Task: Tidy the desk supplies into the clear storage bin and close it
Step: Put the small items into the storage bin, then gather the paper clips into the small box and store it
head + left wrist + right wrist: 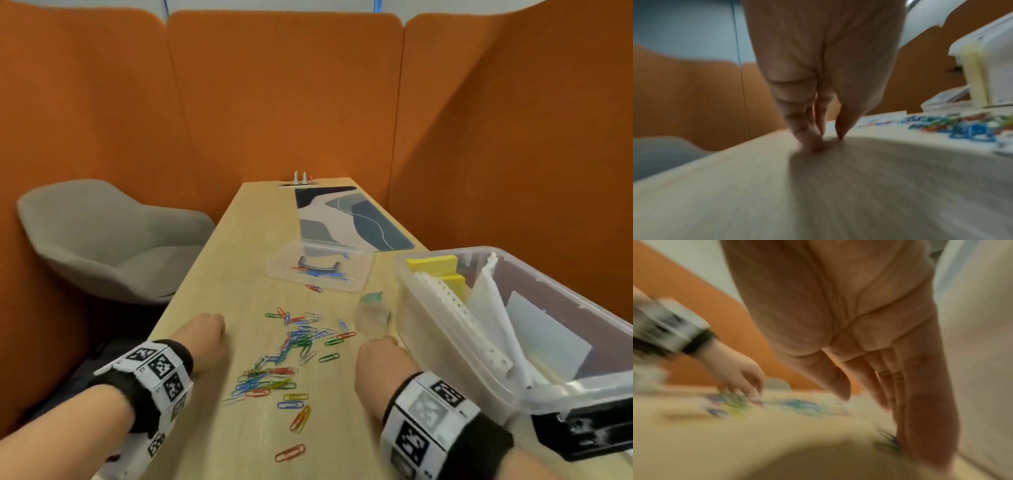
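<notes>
Several coloured paper clips (294, 342) lie scattered over the middle of the wooden table (212, 260). My left hand (212, 329) stands left of the pile, its straight fingertips (818, 142) touching the bare wood, clips (962, 126) off to its right. My right hand (380, 353) is right of the pile, fingers (920, 402) straight, the hand's edge on the table beside the clear storage bin (428, 318). Neither hand holds anything. The bin stands open with yellow note pads (435, 265) and white paper inside. Its clear lid (356, 274) lies further back with a few clips on it.
A small, blurred clear box with a green part (371, 308) sits between the lid and the bin. A patterned desk mat (349, 216) covers the far end of the table. A grey chair (102, 240) stands left, and orange partition walls (274, 102) enclose the booth.
</notes>
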A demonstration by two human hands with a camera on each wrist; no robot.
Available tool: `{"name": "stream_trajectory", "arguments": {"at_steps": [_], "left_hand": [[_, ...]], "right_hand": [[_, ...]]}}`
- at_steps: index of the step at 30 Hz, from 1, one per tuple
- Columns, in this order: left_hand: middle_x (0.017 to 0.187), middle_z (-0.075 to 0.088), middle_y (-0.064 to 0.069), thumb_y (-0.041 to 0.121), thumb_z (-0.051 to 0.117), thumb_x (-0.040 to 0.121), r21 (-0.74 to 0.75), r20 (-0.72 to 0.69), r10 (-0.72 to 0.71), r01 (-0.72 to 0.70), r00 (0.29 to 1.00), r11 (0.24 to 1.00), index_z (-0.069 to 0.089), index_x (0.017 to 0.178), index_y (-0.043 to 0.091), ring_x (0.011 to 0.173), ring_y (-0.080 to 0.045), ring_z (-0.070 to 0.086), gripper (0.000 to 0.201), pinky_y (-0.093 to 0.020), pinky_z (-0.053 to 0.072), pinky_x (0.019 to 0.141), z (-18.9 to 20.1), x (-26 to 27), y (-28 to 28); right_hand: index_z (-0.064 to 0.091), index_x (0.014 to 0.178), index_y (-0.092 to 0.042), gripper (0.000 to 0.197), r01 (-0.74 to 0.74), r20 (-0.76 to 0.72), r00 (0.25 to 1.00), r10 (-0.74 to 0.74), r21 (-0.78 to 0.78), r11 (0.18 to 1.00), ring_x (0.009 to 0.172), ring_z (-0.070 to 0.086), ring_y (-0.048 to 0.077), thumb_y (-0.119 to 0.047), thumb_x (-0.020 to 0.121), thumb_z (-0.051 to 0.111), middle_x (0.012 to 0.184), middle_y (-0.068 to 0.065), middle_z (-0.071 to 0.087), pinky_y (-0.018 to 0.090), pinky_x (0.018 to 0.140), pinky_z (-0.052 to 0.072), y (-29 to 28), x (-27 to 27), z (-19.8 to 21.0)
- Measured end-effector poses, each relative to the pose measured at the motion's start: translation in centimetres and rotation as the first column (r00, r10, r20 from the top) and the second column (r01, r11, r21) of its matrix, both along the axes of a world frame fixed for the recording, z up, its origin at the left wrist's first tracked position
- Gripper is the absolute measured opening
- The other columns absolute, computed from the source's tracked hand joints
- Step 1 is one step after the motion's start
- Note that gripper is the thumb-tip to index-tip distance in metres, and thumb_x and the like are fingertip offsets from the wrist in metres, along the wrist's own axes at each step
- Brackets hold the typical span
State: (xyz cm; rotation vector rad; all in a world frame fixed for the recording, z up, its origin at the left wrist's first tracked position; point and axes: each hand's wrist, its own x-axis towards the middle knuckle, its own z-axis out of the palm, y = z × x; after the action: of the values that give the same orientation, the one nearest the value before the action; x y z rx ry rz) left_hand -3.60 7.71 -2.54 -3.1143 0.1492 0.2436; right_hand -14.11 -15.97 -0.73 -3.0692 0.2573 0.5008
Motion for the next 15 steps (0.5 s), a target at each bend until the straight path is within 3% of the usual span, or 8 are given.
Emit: {"name": "stream_trajectory", "arguments": {"at_steps": [2,4,8,11,15], "left_hand": [[0.127,0.050,-0.012,0.022,0.043,0.094,-0.076,0.024,0.003,-0.001,1.000,0.997,0.048,0.126,0.009,0.116,-0.027,0.052,0.035,-0.031,0.040,0.098,-0.5,1.1,-0.2],[0.134,0.044,-0.011,0.024,0.046,0.093,-0.108,0.031,-0.015,0.018,0.999,0.994,0.041,0.135,0.010,0.123,-0.028,0.047,0.044,-0.032,0.037,0.104,-0.5,2.5,-0.8],[0.138,0.044,-0.011,0.028,0.043,0.095,-0.154,0.016,-0.119,0.120,0.993,0.981,0.041,0.137,0.013,0.125,-0.030,0.045,0.045,-0.035,0.035,0.107,-0.5,4.3,-3.0],[0.132,0.051,-0.010,0.019,0.043,0.095,-0.230,0.022,-0.276,0.274,0.961,0.934,0.052,0.130,0.013,0.122,-0.026,0.048,0.037,-0.025,0.034,0.101,-0.1,4.3,-5.2],[0.115,0.065,-0.006,0.010,0.049,0.088,-0.341,0.090,-0.346,0.355,0.934,0.870,0.067,0.109,0.012,0.101,-0.019,0.057,0.027,-0.018,0.037,0.083,0.1,4.1,-6.6]], "right_hand": [[0.040,0.135,0.003,0.042,0.097,-0.007,0.995,-0.097,-0.023,0.995,0.124,0.045,0.028,-0.011,0.095,0.034,0.134,0.019,0.042,0.032,0.100,0.042,-0.3,2.1,-0.7],[0.033,0.138,0.002,0.043,0.182,0.046,0.982,-0.185,0.075,0.981,0.127,0.043,0.027,-0.011,0.097,0.036,0.137,0.016,0.038,0.032,0.103,0.040,-0.6,3.4,-0.8],[0.038,0.131,-0.002,0.037,0.088,0.089,0.989,-0.122,0.319,0.944,0.120,0.046,0.025,-0.007,0.094,0.040,0.135,0.014,0.038,0.028,0.096,0.041,0.9,4.1,-0.3],[0.048,0.121,-0.005,0.032,-0.039,0.103,0.995,-0.002,0.398,0.916,0.101,0.049,0.023,-0.010,0.090,0.044,0.128,0.013,0.047,0.030,0.086,0.041,2.4,4.9,-0.7],[0.047,0.122,-0.007,0.035,-0.099,0.267,0.964,-0.006,0.378,0.921,0.118,0.047,0.027,-0.009,0.088,0.043,0.127,0.012,0.047,0.034,0.098,0.043,2.7,5.8,-0.6]]}}
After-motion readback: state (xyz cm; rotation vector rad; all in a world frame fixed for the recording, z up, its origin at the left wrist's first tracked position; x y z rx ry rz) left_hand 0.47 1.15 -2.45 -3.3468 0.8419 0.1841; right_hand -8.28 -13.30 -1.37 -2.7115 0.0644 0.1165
